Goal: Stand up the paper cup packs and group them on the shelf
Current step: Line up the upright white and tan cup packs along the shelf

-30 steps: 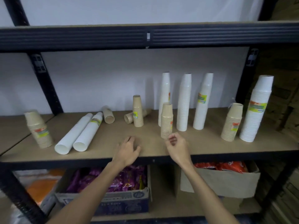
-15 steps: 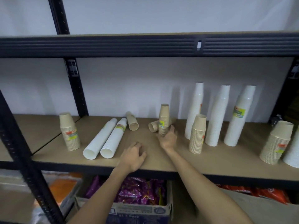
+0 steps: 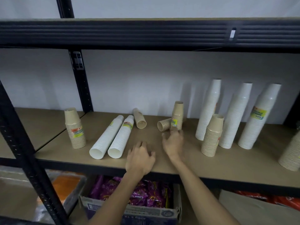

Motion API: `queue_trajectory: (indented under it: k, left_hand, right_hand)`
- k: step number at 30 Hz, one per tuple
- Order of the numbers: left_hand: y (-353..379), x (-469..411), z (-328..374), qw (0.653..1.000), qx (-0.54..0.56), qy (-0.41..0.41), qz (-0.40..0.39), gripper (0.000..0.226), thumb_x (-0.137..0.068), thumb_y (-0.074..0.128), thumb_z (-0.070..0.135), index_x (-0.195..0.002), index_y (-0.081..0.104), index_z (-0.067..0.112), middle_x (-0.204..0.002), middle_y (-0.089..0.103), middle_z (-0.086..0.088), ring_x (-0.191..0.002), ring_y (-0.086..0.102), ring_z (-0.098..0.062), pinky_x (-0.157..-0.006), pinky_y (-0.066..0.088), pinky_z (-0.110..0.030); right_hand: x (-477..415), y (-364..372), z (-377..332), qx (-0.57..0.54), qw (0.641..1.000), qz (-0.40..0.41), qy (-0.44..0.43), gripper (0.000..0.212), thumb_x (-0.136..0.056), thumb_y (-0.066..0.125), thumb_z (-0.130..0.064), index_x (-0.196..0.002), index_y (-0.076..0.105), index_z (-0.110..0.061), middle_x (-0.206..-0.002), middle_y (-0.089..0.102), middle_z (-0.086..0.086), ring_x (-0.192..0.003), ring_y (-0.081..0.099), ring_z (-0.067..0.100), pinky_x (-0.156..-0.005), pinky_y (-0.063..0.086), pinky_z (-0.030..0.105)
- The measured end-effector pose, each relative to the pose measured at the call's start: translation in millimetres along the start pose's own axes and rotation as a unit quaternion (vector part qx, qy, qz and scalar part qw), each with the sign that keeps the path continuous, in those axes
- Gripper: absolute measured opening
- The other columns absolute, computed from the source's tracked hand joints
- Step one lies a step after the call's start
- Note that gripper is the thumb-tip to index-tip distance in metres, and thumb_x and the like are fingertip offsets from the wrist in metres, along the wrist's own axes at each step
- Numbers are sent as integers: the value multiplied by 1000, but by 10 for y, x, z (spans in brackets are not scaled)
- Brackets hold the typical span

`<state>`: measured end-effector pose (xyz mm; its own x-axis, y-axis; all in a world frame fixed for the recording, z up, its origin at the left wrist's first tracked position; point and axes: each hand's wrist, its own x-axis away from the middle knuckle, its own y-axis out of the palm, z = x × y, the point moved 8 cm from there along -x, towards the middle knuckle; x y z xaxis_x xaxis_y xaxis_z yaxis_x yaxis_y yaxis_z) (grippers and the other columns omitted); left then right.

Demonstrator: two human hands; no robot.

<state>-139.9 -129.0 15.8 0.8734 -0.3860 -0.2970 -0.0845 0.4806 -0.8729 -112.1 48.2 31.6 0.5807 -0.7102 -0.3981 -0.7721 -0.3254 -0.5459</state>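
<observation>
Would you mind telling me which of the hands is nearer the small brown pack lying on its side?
Right. The right hand reaches just below the lying brown pack; the left hand rests farther forward, near the shelf edge.

You are wearing nothing on either forearm: both are showing bare from the lower edge of the frame up to the wrists, with no sleeve cuffs. Your left hand and right hand are showing bare too, gloveless, with no ring, watch or band visible on them.
</observation>
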Motion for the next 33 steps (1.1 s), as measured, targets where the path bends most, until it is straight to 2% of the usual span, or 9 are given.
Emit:
queue_trajectory:
  k: [3,6,11,15,20,23,26,29,33]
  left_hand:
    - [-29,18,-27,1000,-13,-12,23,35,-89,42,35,-111,59,14,-116,59,-5,-107,55,-26,-96,40,-39]
    - [-27,21,-33,1000,-7,-7,29,34,-90,41,33,-112,59,13,-116,58,-5,-108,54,-25,-97,40,-39]
    - [-19,8,-35,1000,-14,-4,19,36,-90,40,34,-116,58,15,-118,56,-4,-110,52,-24,-99,39,-39]
    - [-25,5,-29,1000,-16,-2,21,35,-89,39,34,-113,58,16,-118,55,-3,-110,52,-23,-98,38,-39]
    - [-65,54,-40,999,-25,-22,41,33,-90,41,33,-109,60,15,-114,58,-3,-107,54,-23,-95,40,-38]
    - [-79,86,-45,998,-31,-38,47,33,-90,40,32,-107,62,14,-115,58,-3,-107,54,-23,-95,40,-38]
    - [-69,111,-61,998,-34,-42,43,37,-90,39,32,-111,62,12,-119,58,-4,-112,53,-23,-98,40,-38]
    - [-71,139,-78,998,-38,-37,47,39,-91,40,32,-117,60,12,-125,58,-4,-119,51,-23,-102,39,-37]
    - [-73,157,-91,998,-34,-27,54,40,-92,40,31,-122,57,11,-131,56,-5,-127,47,-23,-107,35,-36]
  right_hand:
    - [74,111,-346,71,995,0,-73,32,-90,60,-27,-118,55,-12,-126,49,12,-118,49,34,-85,54,46]
    - [-35,271,-555,147,981,-22,-122,38,-93,57,-27,-127,53,-12,-135,47,14,-125,45,36,-94,49,45]
    - [-200,637,-374,215,952,-209,-57,62,-100,46,-36,-153,20,-19,-165,5,6,-140,33,38,-104,40,46]
    - [-51,545,-441,201,957,-178,-107,50,-98,46,-40,-142,37,-17,-155,28,6,-124,49,39,-94,45,44]
    - [206,339,-505,174,959,-156,-164,45,-96,49,-37,-139,42,-26,-141,46,2,-123,48,35,-89,49,45]
    - [167,279,-558,161,965,-125,-164,58,-96,50,-38,-150,32,-26,-157,30,3,-129,47,36,-94,49,45]
    - [51,393,-494,166,962,-175,-131,63,-97,48,-45,-153,24,-30,-164,12,2,-130,47,40,-100,45,46]
    - [37,450,-416,156,958,-202,-130,49,-97,44,-52,-141,40,-31,-157,27,0,-126,50,40,-98,45,47]
    - [117,196,-497,88,973,-132,-167,29,-93,43,-57,-98,53,-30,-115,55,-5,-101,61,29,-77,52,41]
